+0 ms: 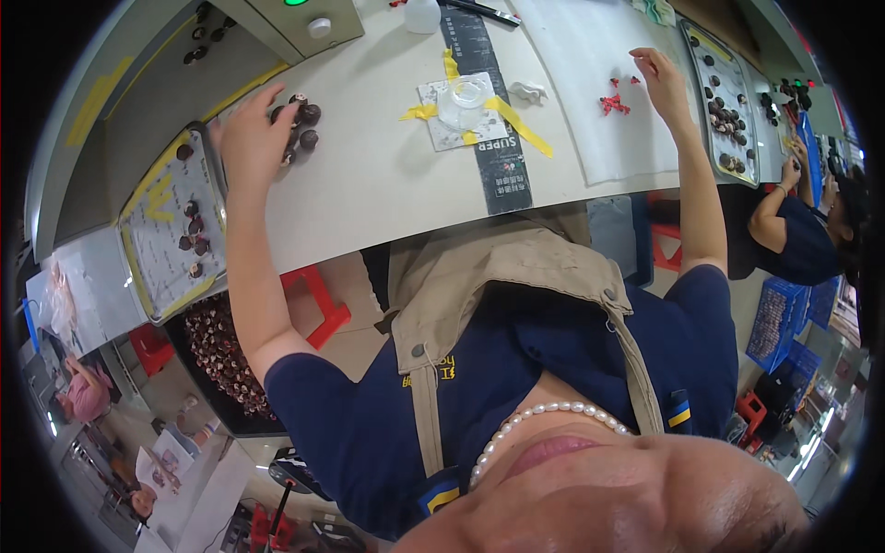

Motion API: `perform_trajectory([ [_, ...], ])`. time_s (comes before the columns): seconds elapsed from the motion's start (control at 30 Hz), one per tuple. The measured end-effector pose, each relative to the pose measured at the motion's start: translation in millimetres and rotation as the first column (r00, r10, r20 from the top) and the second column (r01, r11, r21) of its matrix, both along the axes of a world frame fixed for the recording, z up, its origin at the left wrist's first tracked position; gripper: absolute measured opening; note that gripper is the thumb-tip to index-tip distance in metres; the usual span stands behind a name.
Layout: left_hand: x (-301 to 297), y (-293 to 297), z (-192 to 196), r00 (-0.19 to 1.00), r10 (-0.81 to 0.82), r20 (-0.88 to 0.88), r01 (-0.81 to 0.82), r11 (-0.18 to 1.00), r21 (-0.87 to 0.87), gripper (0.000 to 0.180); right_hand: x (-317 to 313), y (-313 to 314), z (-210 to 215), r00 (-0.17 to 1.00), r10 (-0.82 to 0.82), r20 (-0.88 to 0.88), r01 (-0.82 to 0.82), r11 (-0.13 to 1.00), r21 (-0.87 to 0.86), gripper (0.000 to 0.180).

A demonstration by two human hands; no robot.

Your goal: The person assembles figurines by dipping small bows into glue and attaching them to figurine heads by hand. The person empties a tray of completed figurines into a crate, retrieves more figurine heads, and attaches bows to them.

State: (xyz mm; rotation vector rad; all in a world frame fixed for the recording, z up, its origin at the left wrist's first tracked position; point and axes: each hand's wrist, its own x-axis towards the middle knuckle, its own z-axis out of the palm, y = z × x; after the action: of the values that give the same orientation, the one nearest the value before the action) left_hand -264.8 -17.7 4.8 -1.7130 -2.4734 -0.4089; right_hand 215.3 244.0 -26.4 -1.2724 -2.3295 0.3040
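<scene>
Left hand (pixel 247 138): fingers spread open over small dark round pieces (pixel 302 124) left of taped clear dish (pixel 464 100) — may scatter.
Right hand (pixel 660 78): fingers pinched above small red clips (pixel 614 103), right of dish — grip unclear.

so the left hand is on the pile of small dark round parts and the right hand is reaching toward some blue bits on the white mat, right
Not quite. In the head view the bits by the right hand are red, not blue. The rest holds: the left hand rests on the pile of small dark round parts, and the red bits lie on the white mat.
</scene>
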Motion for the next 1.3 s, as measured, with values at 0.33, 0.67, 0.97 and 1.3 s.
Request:
perform_trajectory([
  [0.33,30,8,-9,0.938,-0.109,0.329,0.018,0.963,0.268,0.027,-67,-107,27,0.702,0.022,-0.712,-0.505,0.721,-0.475,0.020],
  [0.67,160,-33,-27,-0.255,-0.360,0.897,-0.230,0.924,0.306,0.030,-145,-140,37,0.822,0.360,-0.441,-0.448,0.887,-0.110,0.008],
  [0.97,171,-47,-53,-0.473,-0.275,0.837,-0.179,0.960,0.215,0.029,-192,-139,19,0.883,0.431,-0.186,-0.394,0.896,0.205,0.009],
  [1.3,167,-44,-52,-0.444,-0.287,0.849,-0.190,0.956,0.223,0.030,-202,-141,20,0.887,0.460,-0.028,-0.425,0.840,0.337,0.009],
])
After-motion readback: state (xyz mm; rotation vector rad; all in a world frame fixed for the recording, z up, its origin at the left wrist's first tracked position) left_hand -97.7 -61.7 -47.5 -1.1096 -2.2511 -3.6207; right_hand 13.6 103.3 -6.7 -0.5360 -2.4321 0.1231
